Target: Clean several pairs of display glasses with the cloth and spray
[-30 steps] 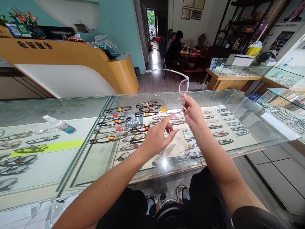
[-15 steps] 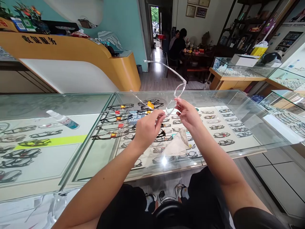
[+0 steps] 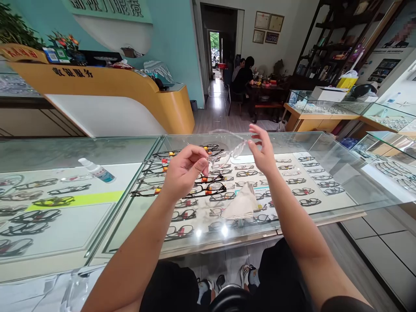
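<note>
In my left hand (image 3: pixel 185 171), thumb and fingers pinch one end of a pair of clear-framed eyeglasses (image 3: pixel 238 150) above the glass counter. The lenses stretch to the right from that grip, and one clear temple arcs up behind them, slightly blurred. My right hand (image 3: pixel 264 154) is beside the far end of the eyeglasses, fingers apart; whether a fingertip touches the frame I cannot tell. Beneath, several dark eyeglasses with orange and red tags (image 3: pixel 212 188) rest on the counter. A beige cloth (image 3: pixel 242 203) lies crumpled nearer to me.
The glass display counter (image 3: pixel 338 173) holds rows of eyeglasses. A white spray bottle (image 3: pixel 97 170) lies on its left section. Beyond stands a curved wooden reception desk (image 3: pixel 175 104). Two people (image 3: pixel 243 73) sit at a table in the background. More display cases (image 3: pixel 325 108) stand at the right.
The clear eyeglasses have swung from upright to nearly level and come lower. My right hand has let go of the rim and its fingers have spread. The head view has tilted up slightly.
</note>
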`<state>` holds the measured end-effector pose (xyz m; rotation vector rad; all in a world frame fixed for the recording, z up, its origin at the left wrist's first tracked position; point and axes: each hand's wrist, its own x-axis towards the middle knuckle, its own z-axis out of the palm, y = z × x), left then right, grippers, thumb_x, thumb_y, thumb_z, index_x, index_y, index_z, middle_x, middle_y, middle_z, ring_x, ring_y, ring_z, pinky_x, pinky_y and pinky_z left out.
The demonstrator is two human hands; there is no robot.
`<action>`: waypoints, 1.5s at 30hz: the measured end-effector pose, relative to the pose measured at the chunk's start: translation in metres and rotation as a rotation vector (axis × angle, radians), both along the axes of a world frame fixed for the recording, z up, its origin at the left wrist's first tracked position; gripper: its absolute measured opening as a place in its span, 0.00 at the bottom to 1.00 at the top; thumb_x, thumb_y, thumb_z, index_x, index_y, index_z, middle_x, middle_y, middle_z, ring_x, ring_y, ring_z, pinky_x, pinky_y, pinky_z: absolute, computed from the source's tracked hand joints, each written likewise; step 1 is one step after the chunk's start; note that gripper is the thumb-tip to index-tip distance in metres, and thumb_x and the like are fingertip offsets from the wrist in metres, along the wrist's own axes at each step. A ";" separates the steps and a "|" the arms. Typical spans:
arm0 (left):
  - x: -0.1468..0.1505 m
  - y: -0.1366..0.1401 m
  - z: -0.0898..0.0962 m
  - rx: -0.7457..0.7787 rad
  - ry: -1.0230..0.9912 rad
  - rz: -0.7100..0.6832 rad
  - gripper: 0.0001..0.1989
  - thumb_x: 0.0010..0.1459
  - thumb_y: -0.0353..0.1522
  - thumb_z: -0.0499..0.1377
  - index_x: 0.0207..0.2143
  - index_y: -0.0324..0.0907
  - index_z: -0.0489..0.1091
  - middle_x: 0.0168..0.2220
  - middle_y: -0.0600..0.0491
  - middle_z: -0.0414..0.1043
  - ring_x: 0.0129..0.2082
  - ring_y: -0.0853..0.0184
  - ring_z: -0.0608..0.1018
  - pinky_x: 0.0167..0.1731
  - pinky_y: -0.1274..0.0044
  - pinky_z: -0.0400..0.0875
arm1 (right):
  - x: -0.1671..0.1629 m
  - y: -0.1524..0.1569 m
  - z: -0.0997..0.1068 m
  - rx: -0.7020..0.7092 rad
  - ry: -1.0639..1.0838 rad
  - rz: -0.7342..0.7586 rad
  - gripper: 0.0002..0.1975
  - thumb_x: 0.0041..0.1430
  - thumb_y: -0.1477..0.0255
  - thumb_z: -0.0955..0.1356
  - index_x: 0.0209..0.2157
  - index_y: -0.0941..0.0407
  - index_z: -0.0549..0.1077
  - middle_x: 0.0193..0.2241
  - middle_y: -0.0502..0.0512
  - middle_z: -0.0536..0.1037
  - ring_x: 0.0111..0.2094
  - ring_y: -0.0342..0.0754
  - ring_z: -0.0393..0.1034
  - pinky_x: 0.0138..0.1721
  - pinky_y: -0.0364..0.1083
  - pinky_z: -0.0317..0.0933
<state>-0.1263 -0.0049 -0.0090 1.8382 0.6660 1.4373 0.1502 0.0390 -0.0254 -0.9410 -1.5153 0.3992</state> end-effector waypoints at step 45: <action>0.011 0.015 -0.030 0.347 -0.007 0.819 0.17 0.75 0.42 0.60 0.54 0.43 0.82 0.50 0.43 0.83 0.51 0.60 0.84 0.42 0.72 0.80 | -0.044 -0.034 -0.005 0.199 0.167 -0.120 0.10 0.74 0.61 0.68 0.47 0.47 0.81 0.46 0.58 0.82 0.48 0.56 0.76 0.52 0.57 0.71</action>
